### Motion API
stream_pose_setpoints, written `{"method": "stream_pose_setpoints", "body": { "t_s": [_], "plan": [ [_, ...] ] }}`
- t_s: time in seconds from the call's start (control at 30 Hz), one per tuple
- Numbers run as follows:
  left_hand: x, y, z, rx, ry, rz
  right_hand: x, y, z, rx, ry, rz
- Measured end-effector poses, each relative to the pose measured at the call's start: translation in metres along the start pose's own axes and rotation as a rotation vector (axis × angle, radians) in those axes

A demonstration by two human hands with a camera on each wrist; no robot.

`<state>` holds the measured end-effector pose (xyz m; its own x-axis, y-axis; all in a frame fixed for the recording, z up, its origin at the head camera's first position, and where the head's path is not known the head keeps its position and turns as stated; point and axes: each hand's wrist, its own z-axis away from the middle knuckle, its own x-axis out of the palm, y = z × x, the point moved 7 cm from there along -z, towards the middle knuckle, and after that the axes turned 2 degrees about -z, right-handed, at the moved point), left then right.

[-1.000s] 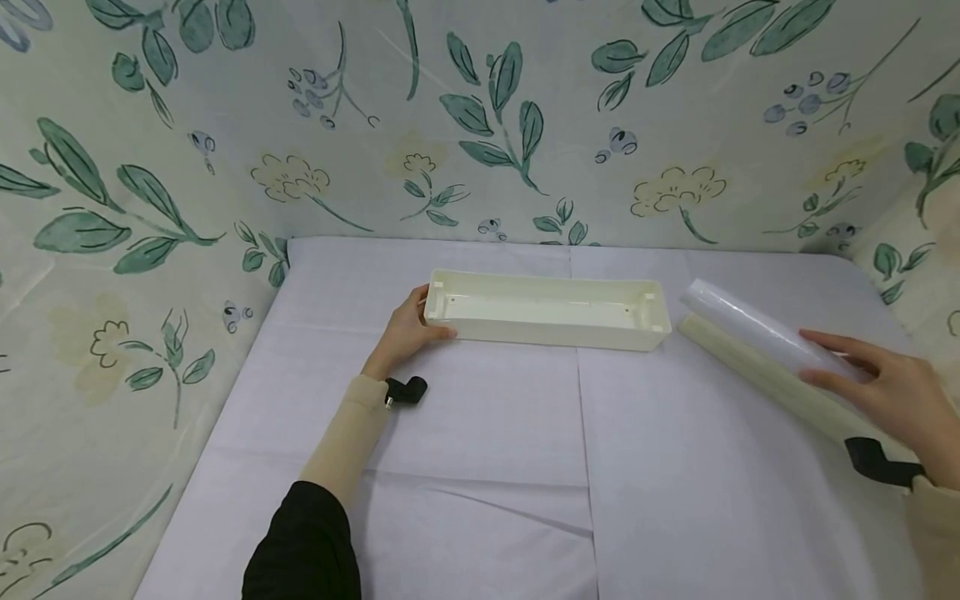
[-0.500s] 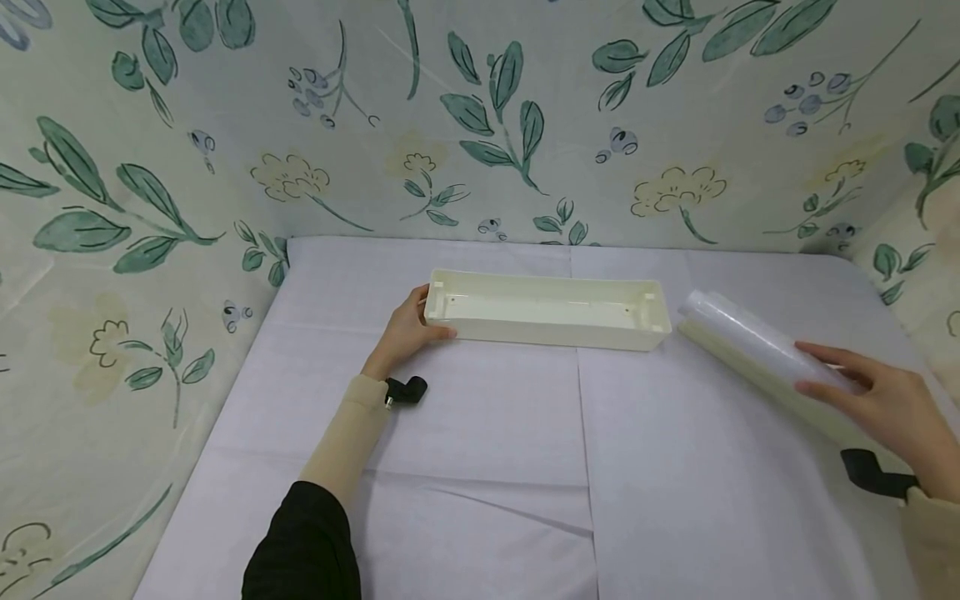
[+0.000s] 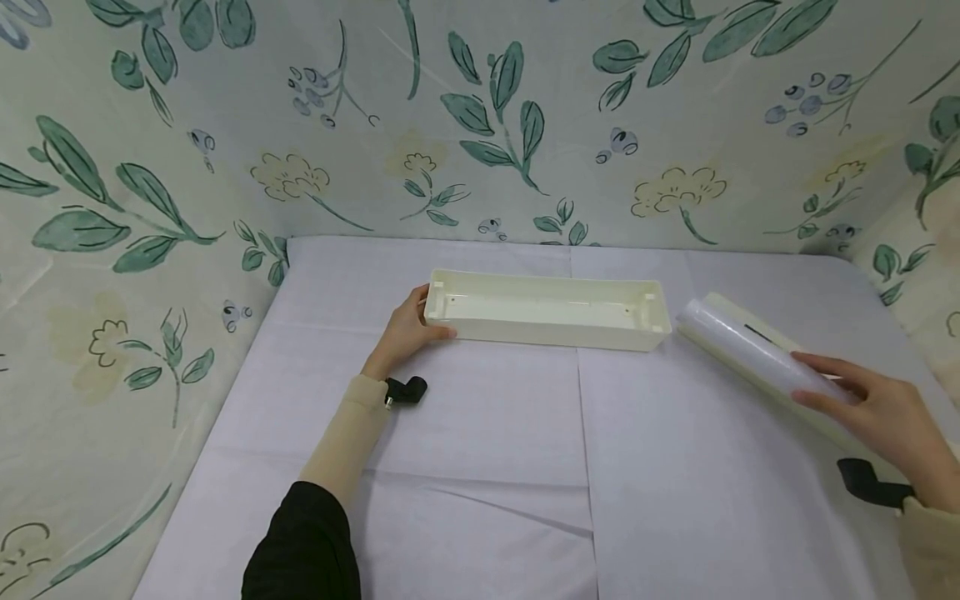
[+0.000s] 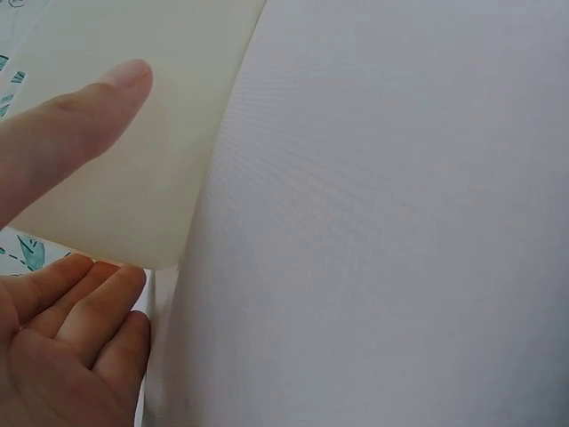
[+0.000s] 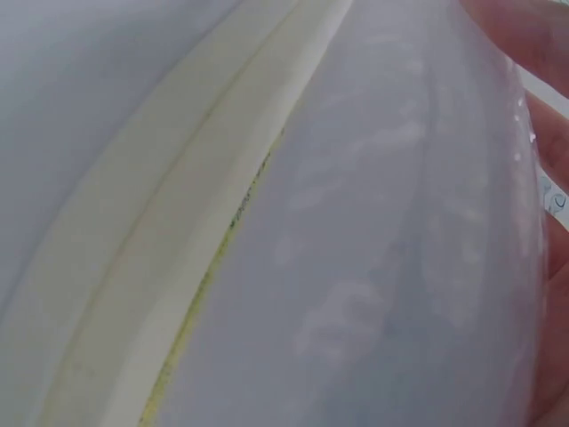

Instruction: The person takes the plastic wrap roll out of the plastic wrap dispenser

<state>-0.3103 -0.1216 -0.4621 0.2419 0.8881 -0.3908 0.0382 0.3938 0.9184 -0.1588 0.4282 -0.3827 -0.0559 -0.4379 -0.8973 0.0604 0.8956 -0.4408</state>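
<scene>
My left hand [image 3: 405,333] holds the left end of a long cream plastic box [image 3: 547,333], thumb along its front wall and fingers at its end. The box's open side faces up and it looks bare inside. In the left wrist view the thumb [image 4: 107,102] lies flat on the cream wall. At the right, my right hand [image 3: 885,408] grips the near end of a clear, shiny roll of cling film [image 3: 757,346]. The roll overlaps a long cream trough-like piece [image 3: 731,308], whose edges show on both sides of it. In the right wrist view the film [image 5: 356,249] runs alongside that piece's edge.
A white cloth [image 3: 480,450] with fold creases covers the table. Behind it and at both sides hangs a leaf-and-flower printed sheet [image 3: 570,158]. A short gap separates the box's right end from the roll's far end.
The roll, in my right hand, has moved slightly left and toward me, from behind the cream piece to over it. The piece's far edge now shows. My left hand and the box stay put.
</scene>
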Motion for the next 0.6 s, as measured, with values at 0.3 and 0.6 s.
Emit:
{"method": "stream_pose_setpoints", "body": {
  "t_s": [0.3,0.6],
  "plan": [
    [0.000,0.001,0.000,0.005,0.007,-0.003,0.007,0.002,0.002,0.036,-0.012,0.012],
    [0.000,0.002,0.000,0.017,0.009,-0.009,0.012,0.005,0.004,0.011,-0.028,-0.001]
  ]
}}
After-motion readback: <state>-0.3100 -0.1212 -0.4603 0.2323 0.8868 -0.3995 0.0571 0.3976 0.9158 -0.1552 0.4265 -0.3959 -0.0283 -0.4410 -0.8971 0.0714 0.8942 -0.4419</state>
